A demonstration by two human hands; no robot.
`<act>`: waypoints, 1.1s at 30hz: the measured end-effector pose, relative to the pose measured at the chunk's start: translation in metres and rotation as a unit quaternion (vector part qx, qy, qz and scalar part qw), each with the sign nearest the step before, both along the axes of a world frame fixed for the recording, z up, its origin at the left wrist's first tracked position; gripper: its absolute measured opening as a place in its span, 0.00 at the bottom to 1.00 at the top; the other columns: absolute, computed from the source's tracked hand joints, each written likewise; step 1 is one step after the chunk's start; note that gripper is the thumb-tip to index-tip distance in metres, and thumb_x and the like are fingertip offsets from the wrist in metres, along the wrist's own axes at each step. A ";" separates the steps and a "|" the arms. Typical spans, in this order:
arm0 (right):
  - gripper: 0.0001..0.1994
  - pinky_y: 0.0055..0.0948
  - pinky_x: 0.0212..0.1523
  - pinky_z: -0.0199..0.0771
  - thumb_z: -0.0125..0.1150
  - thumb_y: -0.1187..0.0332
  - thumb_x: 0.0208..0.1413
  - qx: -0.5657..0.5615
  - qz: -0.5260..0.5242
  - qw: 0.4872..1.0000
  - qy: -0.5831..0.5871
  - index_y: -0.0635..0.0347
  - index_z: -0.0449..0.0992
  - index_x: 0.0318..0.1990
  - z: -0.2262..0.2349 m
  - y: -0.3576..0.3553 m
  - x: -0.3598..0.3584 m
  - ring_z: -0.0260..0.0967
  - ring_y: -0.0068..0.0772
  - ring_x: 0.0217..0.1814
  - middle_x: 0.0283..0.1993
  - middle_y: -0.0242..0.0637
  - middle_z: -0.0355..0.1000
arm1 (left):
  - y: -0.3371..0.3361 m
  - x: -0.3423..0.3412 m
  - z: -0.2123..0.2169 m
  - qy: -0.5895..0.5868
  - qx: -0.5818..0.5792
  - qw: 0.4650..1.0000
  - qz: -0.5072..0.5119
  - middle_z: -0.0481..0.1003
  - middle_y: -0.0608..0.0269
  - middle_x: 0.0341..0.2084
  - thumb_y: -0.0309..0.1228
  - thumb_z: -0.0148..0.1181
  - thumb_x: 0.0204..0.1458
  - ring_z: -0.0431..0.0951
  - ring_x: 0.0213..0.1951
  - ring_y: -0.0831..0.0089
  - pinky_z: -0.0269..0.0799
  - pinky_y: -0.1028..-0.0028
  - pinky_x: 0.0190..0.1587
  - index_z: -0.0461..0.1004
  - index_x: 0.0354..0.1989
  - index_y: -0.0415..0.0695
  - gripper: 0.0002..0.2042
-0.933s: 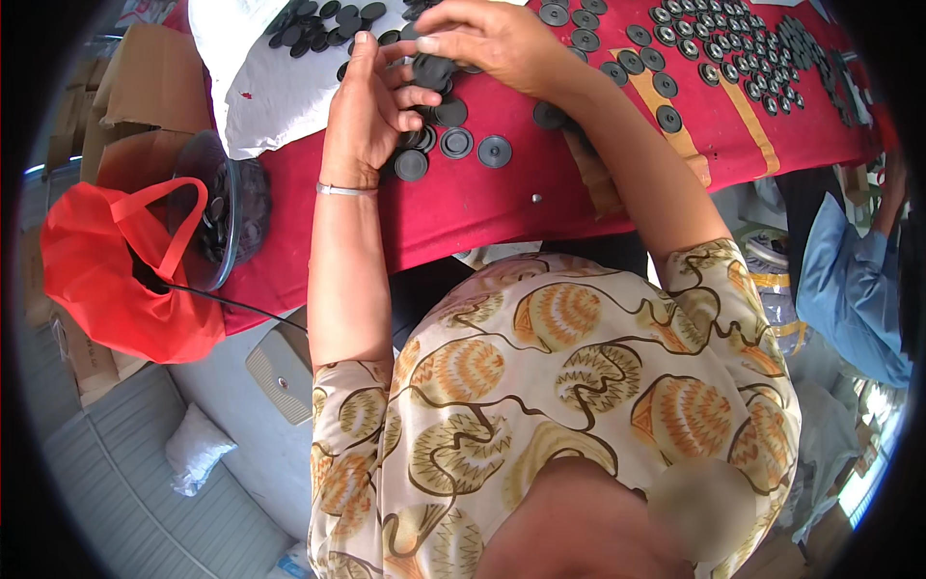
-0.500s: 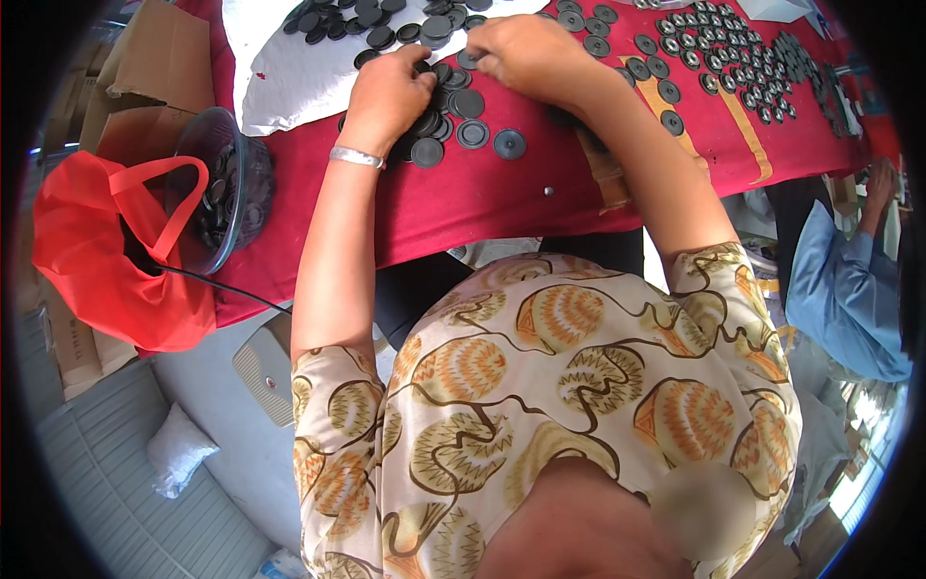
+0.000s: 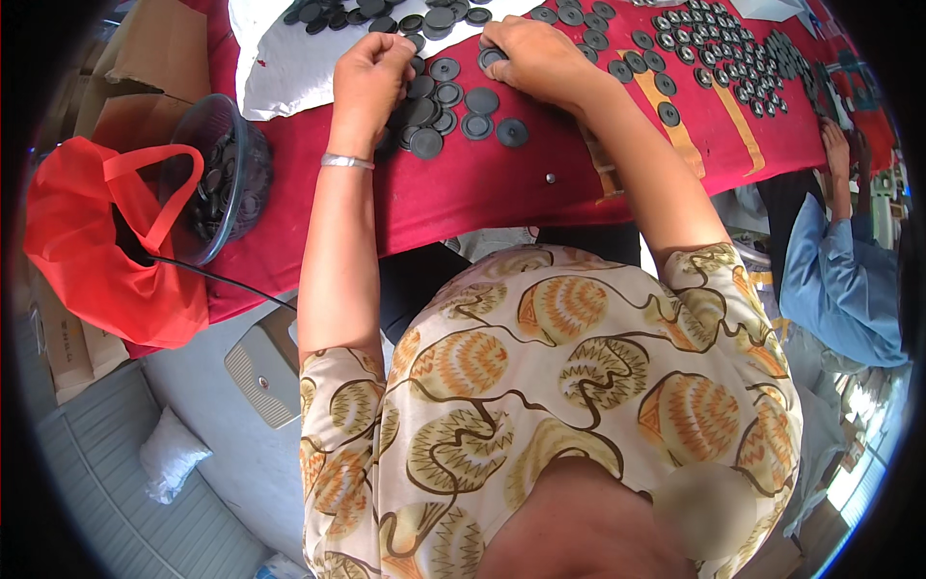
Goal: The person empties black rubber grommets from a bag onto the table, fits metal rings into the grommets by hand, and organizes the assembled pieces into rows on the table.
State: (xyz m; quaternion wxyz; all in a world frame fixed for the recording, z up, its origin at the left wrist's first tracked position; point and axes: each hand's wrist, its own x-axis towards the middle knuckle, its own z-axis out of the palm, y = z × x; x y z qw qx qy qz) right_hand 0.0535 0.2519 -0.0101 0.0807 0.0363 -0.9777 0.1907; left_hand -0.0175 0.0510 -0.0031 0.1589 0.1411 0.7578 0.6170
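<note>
Both hands are working a loose cluster of dark round discs (image 3: pixel 453 106) on the red tablecloth (image 3: pixel 502 188), far side of the scene, centre.

Left hand (image 3: pixel 371 77) is curling loosely over the left edge of the cluster, fingers bent down; can't tell if it's pinching a disc. Right hand (image 3: pixel 535 58) is closing fingertips on one ringed disc (image 3: pixel 492 58) at the far edge.

Handling, my read: discs are looking small, light, rigid, flat, probably moulded plastic or rubber caps. Smooth faces, so likely slippery when stacked. Best grip is thumb and finger across the rim; lying flat, they need a slide or edge-lift first.

Room: bare cloth near of the cluster down to the table's near edge, so discs pushed that way could be rolling off. Left is getting crowded: white sheet (image 3: pixel 280 63) with more discs, then a clear bowl (image 3: pixel 246 174) of discs and a red bag (image 3: pixel 96 251) at the left edge. Right: rows of discs (image 3: pixel 733 48) laid out, another person's blue sleeve (image 3: pixel 834 289) beyond.
</note>
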 end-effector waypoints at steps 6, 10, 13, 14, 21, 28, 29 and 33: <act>0.10 0.30 0.34 0.72 0.60 0.68 0.52 -0.411 0.133 0.901 -0.045 0.64 0.74 0.39 0.038 -0.031 0.014 0.73 0.34 0.31 0.28 0.37 0.74 | -0.002 0.036 0.015 -0.241 0.138 0.958 -0.078 0.70 0.64 0.21 0.46 0.51 0.58 0.66 0.19 0.78 0.54 0.86 0.14 0.69 0.44 0.40 0.19; 0.15 0.34 0.42 0.71 0.63 0.61 0.47 -0.134 0.136 0.982 -0.002 0.57 0.77 0.42 0.035 -0.027 0.021 0.72 0.45 0.41 0.35 0.44 0.73 | -0.027 0.030 0.005 -0.278 0.281 0.916 -0.075 0.70 0.62 0.19 0.36 0.49 0.60 0.67 0.17 0.77 0.55 0.85 0.13 0.71 0.40 0.36 0.13; 0.15 0.33 0.39 0.70 0.63 0.65 0.49 -0.077 0.112 0.991 0.002 0.58 0.76 0.45 0.010 -0.022 0.031 0.70 0.41 0.37 0.35 0.39 0.70 | -0.029 0.040 0.014 -0.227 0.237 0.943 -0.049 0.71 0.63 0.18 0.34 0.49 0.59 0.68 0.17 0.78 0.57 0.84 0.14 0.71 0.39 0.36 0.12; 0.15 0.33 0.39 0.70 0.63 0.65 0.49 -0.078 0.112 0.991 0.002 0.58 0.76 0.45 0.000 -0.014 0.027 0.70 0.41 0.37 0.35 0.39 0.70 | -0.028 0.044 0.018 -0.209 0.201 0.956 -0.052 0.70 0.64 0.19 0.34 0.49 0.59 0.67 0.18 0.79 0.56 0.84 0.14 0.71 0.41 0.36 0.12; 0.16 0.36 0.41 0.70 0.62 0.65 0.50 -0.053 0.094 0.992 0.068 0.59 0.75 0.46 0.009 -0.032 0.041 0.71 0.43 0.41 0.39 0.42 0.71 | -0.023 0.051 0.017 -0.137 0.126 0.982 -0.023 0.71 0.66 0.20 0.31 0.50 0.57 0.66 0.18 0.80 0.56 0.84 0.15 0.74 0.40 0.38 0.10; 0.14 0.32 0.41 0.71 0.59 0.66 0.53 -0.148 0.075 0.983 0.073 0.61 0.76 0.45 -0.002 -0.009 0.029 0.74 0.39 0.39 0.39 0.44 0.75 | -0.023 0.056 0.019 -0.156 0.129 0.978 -0.043 0.69 0.68 0.13 0.33 0.52 0.57 0.67 0.14 0.81 0.56 0.84 0.13 0.74 0.34 0.39 0.09; 0.14 0.31 0.43 0.71 0.58 0.65 0.54 -0.169 0.039 0.985 0.014 0.62 0.76 0.45 0.003 -0.008 0.030 0.74 0.39 0.41 0.39 0.44 0.75 | -0.023 0.059 0.019 -0.154 0.128 0.979 -0.043 0.68 0.68 0.12 0.33 0.52 0.57 0.66 0.13 0.81 0.56 0.83 0.13 0.74 0.34 0.40 0.09; 0.13 0.31 0.44 0.72 0.56 0.65 0.55 -0.097 0.009 0.994 0.054 0.60 0.76 0.46 -0.008 0.001 0.023 0.74 0.41 0.41 0.40 0.42 0.76 | -0.020 0.062 0.019 -0.131 0.081 0.988 -0.032 0.70 0.68 0.14 0.34 0.54 0.56 0.67 0.14 0.82 0.57 0.83 0.13 0.75 0.35 0.41 0.09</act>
